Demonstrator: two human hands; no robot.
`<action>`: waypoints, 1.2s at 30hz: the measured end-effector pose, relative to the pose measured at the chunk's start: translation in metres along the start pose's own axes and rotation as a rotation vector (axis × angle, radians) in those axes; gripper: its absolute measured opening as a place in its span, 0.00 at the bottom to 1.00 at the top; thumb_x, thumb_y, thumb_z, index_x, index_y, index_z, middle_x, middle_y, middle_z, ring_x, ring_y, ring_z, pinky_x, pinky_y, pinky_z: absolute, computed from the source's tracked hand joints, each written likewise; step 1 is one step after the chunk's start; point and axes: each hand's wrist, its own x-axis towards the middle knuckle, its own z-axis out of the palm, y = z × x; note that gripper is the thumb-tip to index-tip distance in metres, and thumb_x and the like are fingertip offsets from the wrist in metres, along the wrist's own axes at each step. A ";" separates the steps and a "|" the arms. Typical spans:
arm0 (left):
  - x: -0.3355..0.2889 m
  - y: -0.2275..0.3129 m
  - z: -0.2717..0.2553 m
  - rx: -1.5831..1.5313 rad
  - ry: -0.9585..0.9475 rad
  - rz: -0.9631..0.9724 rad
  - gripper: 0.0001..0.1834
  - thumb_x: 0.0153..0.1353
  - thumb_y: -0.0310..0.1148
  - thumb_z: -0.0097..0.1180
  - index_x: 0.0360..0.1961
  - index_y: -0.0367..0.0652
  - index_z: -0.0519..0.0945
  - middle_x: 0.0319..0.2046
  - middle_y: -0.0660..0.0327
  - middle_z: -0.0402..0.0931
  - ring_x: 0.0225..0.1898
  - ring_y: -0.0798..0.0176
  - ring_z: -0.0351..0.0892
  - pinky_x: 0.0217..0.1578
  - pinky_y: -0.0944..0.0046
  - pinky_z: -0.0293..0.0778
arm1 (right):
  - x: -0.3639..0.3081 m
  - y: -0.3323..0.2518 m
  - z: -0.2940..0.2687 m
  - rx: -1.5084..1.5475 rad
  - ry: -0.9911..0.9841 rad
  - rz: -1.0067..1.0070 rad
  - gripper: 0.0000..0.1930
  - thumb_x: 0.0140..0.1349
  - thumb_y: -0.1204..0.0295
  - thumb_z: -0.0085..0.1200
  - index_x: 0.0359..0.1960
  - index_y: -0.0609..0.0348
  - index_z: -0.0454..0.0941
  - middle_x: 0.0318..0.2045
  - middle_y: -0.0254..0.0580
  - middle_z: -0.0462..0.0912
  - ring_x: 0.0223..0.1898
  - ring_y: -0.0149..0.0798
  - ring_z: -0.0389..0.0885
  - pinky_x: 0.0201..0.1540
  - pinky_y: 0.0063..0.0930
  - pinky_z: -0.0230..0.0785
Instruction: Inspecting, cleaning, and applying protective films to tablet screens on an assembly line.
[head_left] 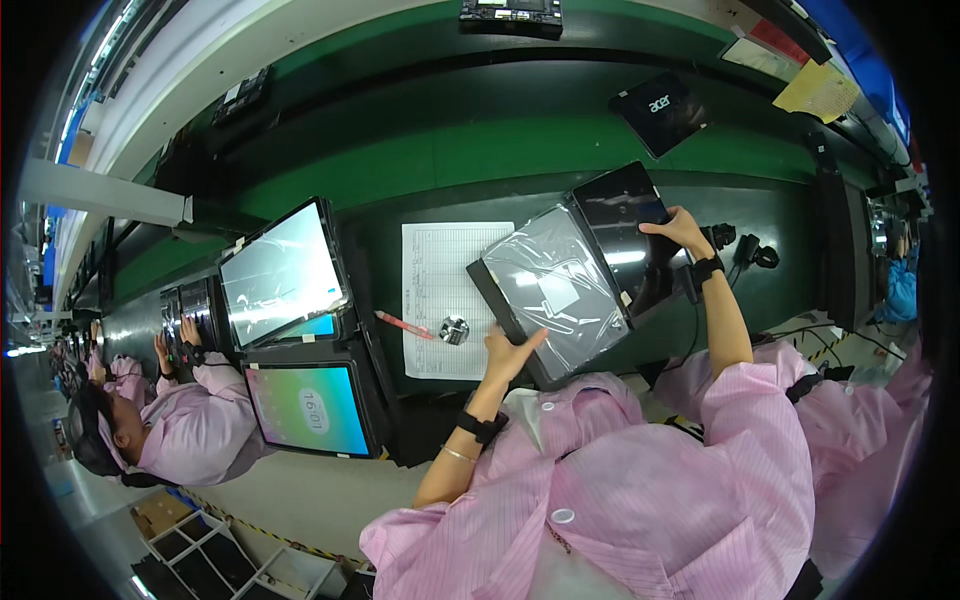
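My left hand [511, 355] grips the near left edge of a flat grey panel [550, 270] covered in wrinkled clear film, with its thumb on top. A pale rectangle shows through the film. Directly to the right, a glossy black tablet [625, 230] lies tilted against the panel. My right hand [682, 231] is closed on its right edge, thumb on the dark face. The fingers of both hands are partly hidden. Beside the panel on the left lies a printed form sheet [425, 270], partly covered, with a red pen [405, 325] and a round silver object [454, 330] on it.
Two lit tablets [285, 270] [310, 408] stand at the left. A black lid-like panel [660, 112] lies at the far right on the green bench strip. Black adapters [757, 252] with cables are right of my right hand. A co-worker [180, 430] sits at the left.
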 end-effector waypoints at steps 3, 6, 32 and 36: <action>-0.025 0.027 0.004 0.123 0.058 0.093 0.47 0.39 0.50 0.71 0.47 0.22 0.63 0.46 0.41 0.64 0.50 0.46 0.62 0.51 0.54 0.61 | -0.025 -0.025 -0.017 0.329 -0.158 0.091 0.35 0.38 0.57 0.72 0.40 0.74 0.74 0.32 0.46 0.80 0.32 0.34 0.79 0.38 0.24 0.71; -0.045 0.068 -0.001 0.396 0.317 0.323 0.42 0.39 0.47 0.72 0.46 0.27 0.64 0.41 0.45 0.65 0.47 0.47 0.63 0.48 0.53 0.62 | -0.032 0.006 -0.022 0.388 0.081 -0.045 0.34 0.39 0.61 0.72 0.45 0.71 0.72 0.39 0.46 0.79 0.40 0.34 0.77 0.45 0.26 0.69; -0.090 0.177 -0.126 -0.083 0.398 1.040 0.21 0.57 0.38 0.56 0.44 0.39 0.63 0.40 0.51 0.71 0.45 0.57 0.71 0.51 0.57 0.67 | -0.208 -0.128 -0.053 1.090 0.540 -0.961 0.14 0.60 0.62 0.51 0.37 0.59 0.65 0.37 0.39 0.64 0.37 0.42 0.76 0.39 0.32 0.73; -0.101 0.185 -0.116 -0.046 0.408 0.950 0.20 0.56 0.34 0.57 0.44 0.38 0.63 0.40 0.51 0.72 0.44 0.59 0.72 0.50 0.60 0.67 | -0.206 -0.107 -0.045 1.596 0.188 -0.859 0.14 0.62 0.63 0.49 0.40 0.59 0.65 0.40 0.40 0.66 0.41 0.43 0.74 0.41 0.34 0.73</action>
